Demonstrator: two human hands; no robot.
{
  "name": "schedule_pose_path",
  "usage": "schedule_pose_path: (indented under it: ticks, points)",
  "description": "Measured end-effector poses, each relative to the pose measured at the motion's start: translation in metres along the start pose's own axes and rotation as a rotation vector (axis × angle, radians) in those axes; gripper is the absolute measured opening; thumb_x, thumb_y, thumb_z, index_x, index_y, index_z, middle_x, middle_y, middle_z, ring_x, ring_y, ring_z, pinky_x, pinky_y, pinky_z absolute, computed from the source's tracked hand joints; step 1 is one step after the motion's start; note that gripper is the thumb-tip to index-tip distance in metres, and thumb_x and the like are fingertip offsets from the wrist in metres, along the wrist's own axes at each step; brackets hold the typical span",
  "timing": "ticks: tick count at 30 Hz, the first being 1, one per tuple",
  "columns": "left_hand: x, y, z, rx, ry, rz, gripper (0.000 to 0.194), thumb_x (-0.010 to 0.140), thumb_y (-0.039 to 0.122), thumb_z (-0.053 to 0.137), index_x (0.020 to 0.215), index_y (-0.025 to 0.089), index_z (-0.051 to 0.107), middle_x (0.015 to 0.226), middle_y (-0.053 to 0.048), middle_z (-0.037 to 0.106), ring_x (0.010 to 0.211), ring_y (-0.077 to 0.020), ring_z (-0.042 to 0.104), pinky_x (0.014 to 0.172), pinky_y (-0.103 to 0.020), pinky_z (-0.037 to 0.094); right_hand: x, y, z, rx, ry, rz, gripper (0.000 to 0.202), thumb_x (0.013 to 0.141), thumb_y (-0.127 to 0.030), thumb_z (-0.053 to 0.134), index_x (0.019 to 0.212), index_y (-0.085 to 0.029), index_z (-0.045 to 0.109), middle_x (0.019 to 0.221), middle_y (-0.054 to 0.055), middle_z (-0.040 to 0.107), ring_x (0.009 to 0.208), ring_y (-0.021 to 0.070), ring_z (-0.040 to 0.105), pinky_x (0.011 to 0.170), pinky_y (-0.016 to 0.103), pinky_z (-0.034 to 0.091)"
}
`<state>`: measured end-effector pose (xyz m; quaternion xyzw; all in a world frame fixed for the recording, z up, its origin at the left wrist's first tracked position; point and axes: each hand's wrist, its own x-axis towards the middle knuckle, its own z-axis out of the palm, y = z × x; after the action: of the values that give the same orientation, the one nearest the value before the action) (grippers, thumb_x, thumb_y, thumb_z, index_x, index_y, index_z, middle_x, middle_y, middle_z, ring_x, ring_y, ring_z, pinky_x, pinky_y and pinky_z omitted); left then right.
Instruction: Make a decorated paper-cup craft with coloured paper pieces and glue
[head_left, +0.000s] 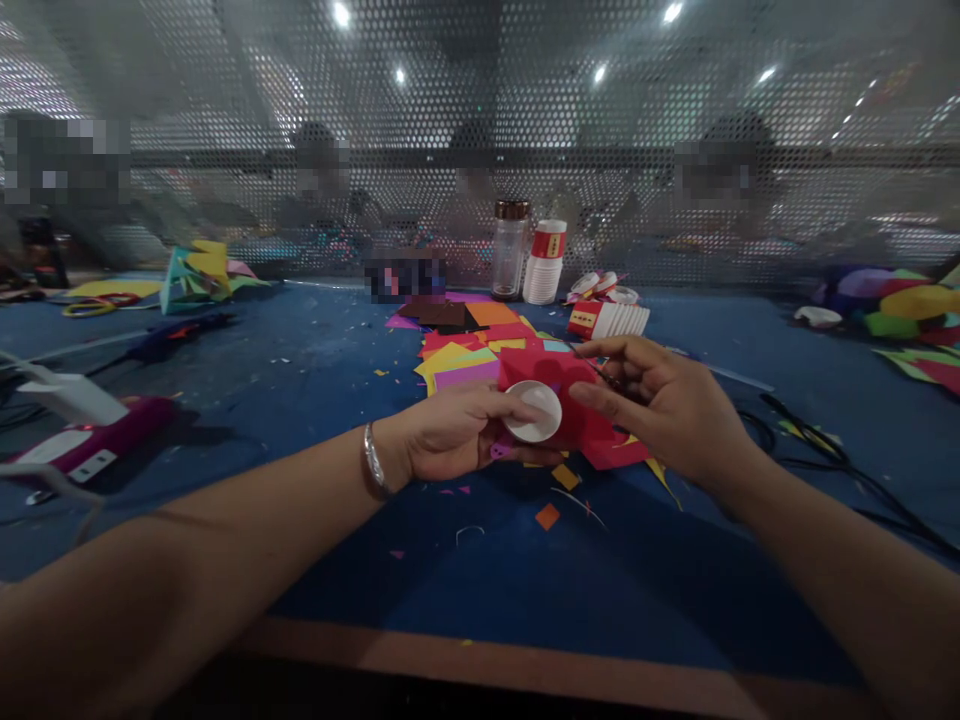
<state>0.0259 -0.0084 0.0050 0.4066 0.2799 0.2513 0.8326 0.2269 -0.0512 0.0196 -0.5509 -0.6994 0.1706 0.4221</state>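
My left hand [469,425] is closed around a small white paper cup [536,412]. The cup's round mouth faces me, and the thumb lies over its rim. A scrap of purple paper [500,452] shows beside the fingers under it. To the right, my right hand [660,400] is curled with thumb and fingers around a thin dark tool [611,380]. It looks like scissors, mostly hidden by the fingers. Red paper [592,425] lies behind and below both hands, with a pile of coloured sheets [465,370] farther back.
A glass bottle [510,250] and stacked paper cups [541,270] stand at the back before a perforated screen [420,200]. Another cup stack [611,320] lies sideways. A magenta power strip [105,440] is left, black cables [847,460] right. Paper scraps [547,516] litter the blue table [480,600].
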Motion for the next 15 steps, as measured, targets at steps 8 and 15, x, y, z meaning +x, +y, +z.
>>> schedule_pose_path:
  ticks: [8, 15]
  points:
    - [0.0, 0.001, -0.007, 0.049, -0.062, -0.002, 0.016, 0.084, 0.002, 0.056, 0.089, 0.008, 0.07, 0.09, -0.01, 0.073, 0.086, -0.02, 0.07, 0.09, -0.042, 0.056, 0.005, 0.008, -0.004, 0.005, 0.044, 0.067, 0.043, 0.077, -0.055, 0.072, 0.1, -0.019, 0.07, 0.068, -0.001, 0.054, 0.059, 0.0128, 0.048, 0.053, 0.026, 0.04]
    - [-0.001, 0.006, -0.01, 0.156, -0.007, 0.011, 0.007, 0.075, 0.006, 0.066, 0.08, 0.01, 0.069, 0.08, -0.009, 0.073, 0.077, -0.0177, 0.068, 0.079, -0.03, 0.055, 0.007, 0.008, -0.005, 0.04, 0.03, 0.158, 0.046, 0.077, -0.058, 0.07, 0.097, -0.017, 0.069, 0.074, 0.002, 0.062, 0.063, 0.0144, 0.051, 0.054, 0.027, 0.04]
